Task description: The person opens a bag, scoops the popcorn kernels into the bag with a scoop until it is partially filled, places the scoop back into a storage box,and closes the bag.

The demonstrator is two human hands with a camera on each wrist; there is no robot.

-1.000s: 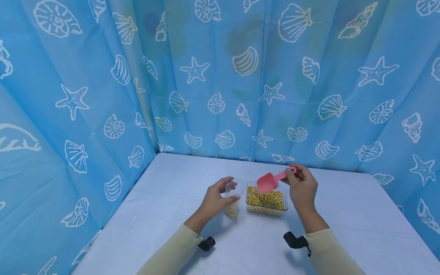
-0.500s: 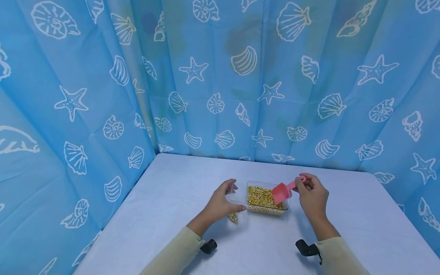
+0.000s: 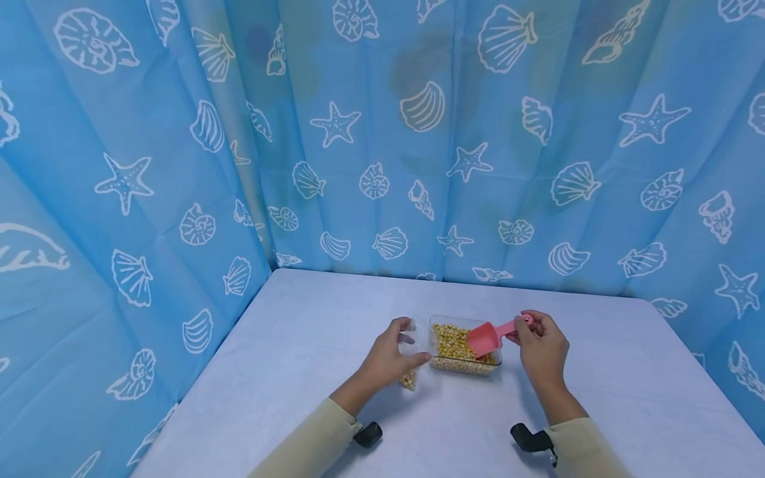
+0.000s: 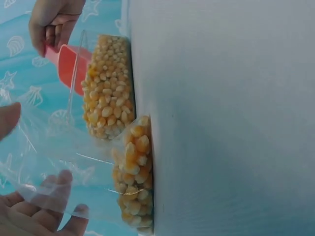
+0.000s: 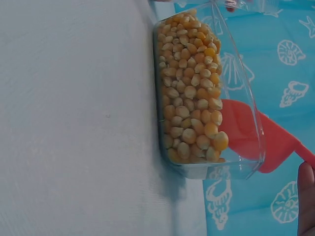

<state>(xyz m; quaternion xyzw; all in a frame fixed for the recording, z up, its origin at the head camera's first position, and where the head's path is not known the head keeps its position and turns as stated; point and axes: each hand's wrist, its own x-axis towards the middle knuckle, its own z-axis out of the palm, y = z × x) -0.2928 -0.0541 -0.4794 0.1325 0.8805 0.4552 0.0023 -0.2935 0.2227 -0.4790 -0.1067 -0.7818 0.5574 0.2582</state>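
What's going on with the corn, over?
Left hand around clear bag, some corn inside. Right hand gripping pink scoop, dipped into corn tub. Nothing seen blocking scoop.

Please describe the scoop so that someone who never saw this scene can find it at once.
On the white table stands a clear box of corn kernels. In the head view, the scoop dips into its right end, handle slanting up and outward. Its pink colour sets it apart from the see-through box and bag.
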